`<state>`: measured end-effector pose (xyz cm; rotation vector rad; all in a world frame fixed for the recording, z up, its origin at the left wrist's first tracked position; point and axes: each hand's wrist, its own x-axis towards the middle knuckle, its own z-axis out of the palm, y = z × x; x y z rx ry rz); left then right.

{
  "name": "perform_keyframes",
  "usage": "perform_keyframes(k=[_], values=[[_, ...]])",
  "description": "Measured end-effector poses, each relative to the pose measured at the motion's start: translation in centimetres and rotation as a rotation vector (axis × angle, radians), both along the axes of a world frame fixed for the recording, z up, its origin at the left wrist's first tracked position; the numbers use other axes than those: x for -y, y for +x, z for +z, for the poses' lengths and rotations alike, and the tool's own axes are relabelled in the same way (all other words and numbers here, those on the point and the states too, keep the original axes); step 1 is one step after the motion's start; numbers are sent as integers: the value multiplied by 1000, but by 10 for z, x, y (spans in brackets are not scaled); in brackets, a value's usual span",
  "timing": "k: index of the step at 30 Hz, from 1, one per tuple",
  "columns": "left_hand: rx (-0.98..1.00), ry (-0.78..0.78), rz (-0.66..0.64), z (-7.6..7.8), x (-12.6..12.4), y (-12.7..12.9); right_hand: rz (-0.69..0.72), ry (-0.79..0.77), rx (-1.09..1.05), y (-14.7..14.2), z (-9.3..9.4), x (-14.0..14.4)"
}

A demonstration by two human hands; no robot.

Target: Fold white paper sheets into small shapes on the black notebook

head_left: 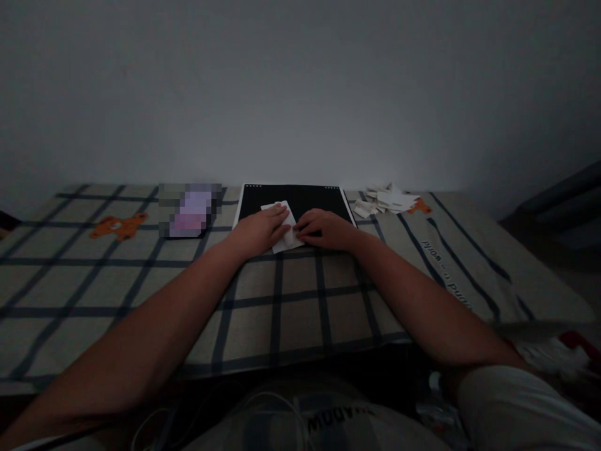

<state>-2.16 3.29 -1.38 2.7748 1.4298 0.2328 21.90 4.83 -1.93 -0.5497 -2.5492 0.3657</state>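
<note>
A folded piece of white paper [293,238] lies at a slant across the near edge of a black board with a white border [300,195]. My left hand [260,228] rests on the paper with its fingers stretched out over it and the thumb apart. From the other side, my right hand [326,228] bends its fingers down to the paper's right edge, thumb and fingertips closed on it. The fingertips of my right hand are dim, so the exact hold is hard to see.
A phone [192,210], blurred out, lies left of the board. To the right is a heap of white paper pieces [389,199]. A checked cloth [300,313] with orange bear prints covers the table, which stands against a grey wall [300,94].
</note>
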Motion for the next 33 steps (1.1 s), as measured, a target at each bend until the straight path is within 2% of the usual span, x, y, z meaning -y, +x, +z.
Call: perform_keyframes(k=[7, 16, 23, 28, 33], values=[[14, 6, -87, 0, -4, -5, -11, -74, -18, 1, -1, -2], [-29, 10, -115, 0, -3, -8, -63, -65, 45, 3, 1, -4], [-73, 9, -73, 0, 2, -3, -77, -103, 49, 4, 2, -2], [-95, 3, -47, 2, 6, 0, -34, -117, -50, 6, -2, -5], [-120, 10, -43, 3, 6, 0, -153, -49, -85, 8, -10, -11]])
